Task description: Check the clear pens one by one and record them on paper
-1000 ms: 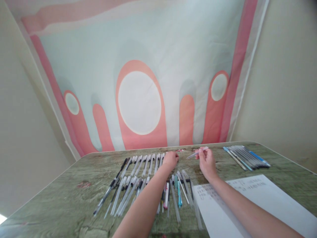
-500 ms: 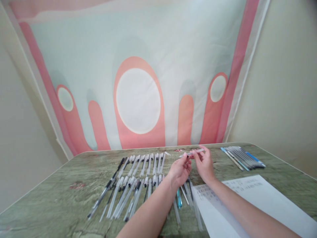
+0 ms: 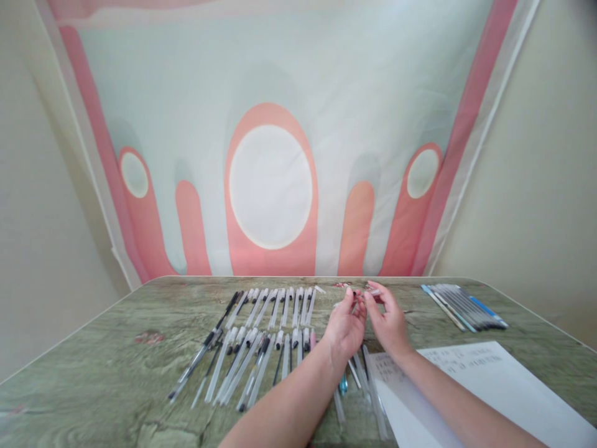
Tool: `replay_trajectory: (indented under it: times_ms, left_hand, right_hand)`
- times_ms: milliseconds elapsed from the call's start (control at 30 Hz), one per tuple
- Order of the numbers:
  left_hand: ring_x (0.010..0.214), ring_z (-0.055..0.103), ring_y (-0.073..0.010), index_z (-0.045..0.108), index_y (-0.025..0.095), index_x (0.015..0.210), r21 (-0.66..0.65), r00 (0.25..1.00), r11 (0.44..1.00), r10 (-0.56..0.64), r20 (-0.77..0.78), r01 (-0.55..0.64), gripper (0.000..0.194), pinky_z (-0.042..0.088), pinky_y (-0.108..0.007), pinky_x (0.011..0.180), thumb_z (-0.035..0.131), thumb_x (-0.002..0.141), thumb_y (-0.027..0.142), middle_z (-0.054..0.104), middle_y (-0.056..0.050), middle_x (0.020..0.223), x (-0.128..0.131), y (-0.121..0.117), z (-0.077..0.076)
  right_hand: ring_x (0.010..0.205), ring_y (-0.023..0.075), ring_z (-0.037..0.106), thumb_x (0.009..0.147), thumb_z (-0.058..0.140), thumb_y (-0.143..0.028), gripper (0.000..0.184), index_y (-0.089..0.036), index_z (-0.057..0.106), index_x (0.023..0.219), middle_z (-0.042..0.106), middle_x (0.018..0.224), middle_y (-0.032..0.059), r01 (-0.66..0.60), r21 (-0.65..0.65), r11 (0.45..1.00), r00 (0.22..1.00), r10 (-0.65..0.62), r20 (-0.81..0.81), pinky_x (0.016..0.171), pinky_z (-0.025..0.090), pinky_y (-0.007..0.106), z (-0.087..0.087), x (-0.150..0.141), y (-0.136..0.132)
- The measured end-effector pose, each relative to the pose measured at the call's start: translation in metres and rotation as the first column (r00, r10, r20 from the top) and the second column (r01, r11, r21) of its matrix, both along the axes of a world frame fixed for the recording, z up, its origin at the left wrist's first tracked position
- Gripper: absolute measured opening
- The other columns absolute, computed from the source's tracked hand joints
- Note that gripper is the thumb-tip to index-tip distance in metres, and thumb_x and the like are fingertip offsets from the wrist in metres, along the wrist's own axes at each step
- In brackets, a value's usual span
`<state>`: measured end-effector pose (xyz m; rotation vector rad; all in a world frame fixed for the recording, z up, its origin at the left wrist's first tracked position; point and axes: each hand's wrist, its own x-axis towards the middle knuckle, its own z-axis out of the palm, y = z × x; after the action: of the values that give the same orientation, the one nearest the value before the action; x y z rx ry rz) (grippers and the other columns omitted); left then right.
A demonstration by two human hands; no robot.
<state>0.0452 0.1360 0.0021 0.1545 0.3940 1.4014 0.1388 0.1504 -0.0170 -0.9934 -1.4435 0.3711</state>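
Over the middle right of the table, my left hand (image 3: 346, 325) and my right hand (image 3: 388, 320) meet with fingertips close together. A slim translucent pen (image 3: 357, 294) with a dark part shows at my left fingertips, mostly covered by the fingers. A short pale end (image 3: 374, 292) of it, or a separate piece, pokes out between my right fingers; which one I cannot tell. Left of my hands lies a back row of clear capped pens (image 3: 274, 309). A front row of clear and black pens (image 3: 242, 367) runs partly under my left forearm.
A written-on white sheet (image 3: 471, 389) lies under my right forearm. Behind it rests a flat bundle of grey and blue pens (image 3: 466, 307). A turquoise pen (image 3: 343, 384) and loose clear tubes (image 3: 375, 398) lie between my arms. The patterned backdrop (image 3: 270, 186) rises behind the wood-look table (image 3: 107, 367).
The pen, earlier stretched plainly across both hands, is now mostly hidden in the fingers. My right fingers have curled lower around its end. The view has shifted slightly.
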Motion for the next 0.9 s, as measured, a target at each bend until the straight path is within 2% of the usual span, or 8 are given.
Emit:
replay_trajectory:
  times_ms: [133,233,333,467,700,800,900]
  left_hand:
    - [0.062,0.058,-0.0067,0.061,0.01,0.073,-0.001,1.0,1.0,0.004,-0.016,-0.004,0.014,0.048,-0.016,0.065,0.062,0.075,0.025,0.063,-0.005,0.074,-0.002,0.001,-0.003]
    - [0.064,0.059,-0.0078,0.061,0.011,0.073,0.012,0.999,1.0,-0.002,-0.035,0.003,0.016,0.048,-0.017,0.067,0.062,0.075,0.026,0.063,-0.004,0.073,-0.001,0.0,-0.005]
    - [0.07,0.059,-0.0084,0.062,0.012,0.075,0.048,0.999,0.999,-0.008,-0.048,0.01,0.016,0.047,-0.018,0.072,0.062,0.075,0.028,0.063,-0.004,0.077,0.001,-0.001,-0.006]
    - [0.077,0.059,-0.0083,0.063,0.011,0.078,0.097,0.999,0.995,-0.009,-0.044,0.013,0.016,0.044,-0.016,0.077,0.062,0.075,0.028,0.063,-0.005,0.084,0.001,-0.002,-0.005]
    - [0.075,0.059,-0.0086,0.062,0.012,0.076,0.067,0.993,0.998,0.015,-0.114,-0.007,0.02,0.045,-0.017,0.076,0.064,0.073,0.032,0.063,-0.003,0.079,0.002,-0.005,0.0]
    - [0.068,0.059,-0.0081,0.062,0.012,0.073,0.023,0.997,1.0,0.015,-0.081,-0.013,0.022,0.047,-0.018,0.071,0.064,0.072,0.034,0.063,-0.003,0.073,0.0,-0.004,0.002]
    - [0.059,0.057,-0.0054,0.062,0.011,0.072,0.012,0.999,1.0,0.009,-0.034,-0.008,0.016,0.047,-0.015,0.063,0.066,0.071,0.026,0.062,-0.002,0.072,-0.003,-0.003,0.003]
  right_hand:
    - [0.09,0.0205,0.053,0.081,0.05,-0.032,0.028,-0.019,0.054,0.106,0.057,0.1,0.0083,0.039,0.154,0.987,0.995,-0.052,0.08,0.082,0.043,0.039,0.009,0.002,-0.003]
    - [0.097,0.0225,0.05,0.079,0.052,-0.029,0.028,-0.021,0.055,0.105,0.054,0.102,0.0079,0.009,0.259,0.966,0.98,-0.06,0.192,0.088,0.04,0.043,0.018,0.002,-0.007]
    - [0.1,0.0237,0.048,0.079,0.051,-0.027,0.027,-0.024,0.057,0.105,0.054,0.104,0.0074,-0.047,0.284,0.958,0.947,-0.047,0.317,0.09,0.038,0.045,0.023,0.002,-0.009]
    - [0.099,0.0239,0.049,0.08,0.049,-0.025,0.021,-0.025,0.06,0.098,0.055,0.102,0.0064,-0.058,0.288,0.956,0.925,-0.057,0.376,0.09,0.037,0.046,0.022,0.002,-0.007]
    - [0.097,0.0236,0.051,0.079,0.051,-0.026,0.014,-0.024,0.061,0.089,0.057,0.1,0.0067,-0.066,0.283,0.957,0.942,-0.033,0.333,0.087,0.04,0.045,0.03,0.001,-0.011]
    - [0.097,0.0229,0.053,0.077,0.054,-0.028,0.009,-0.023,0.06,0.082,0.058,0.099,0.0066,-0.074,0.264,0.962,0.966,0.004,0.257,0.088,0.04,0.044,0.038,0.001,-0.013]
    - [0.09,0.0207,0.057,0.078,0.054,-0.03,0.01,-0.021,0.056,0.082,0.061,0.093,0.0067,-0.118,0.167,0.979,0.988,0.099,0.119,0.083,0.045,0.04,0.048,0.007,-0.011]
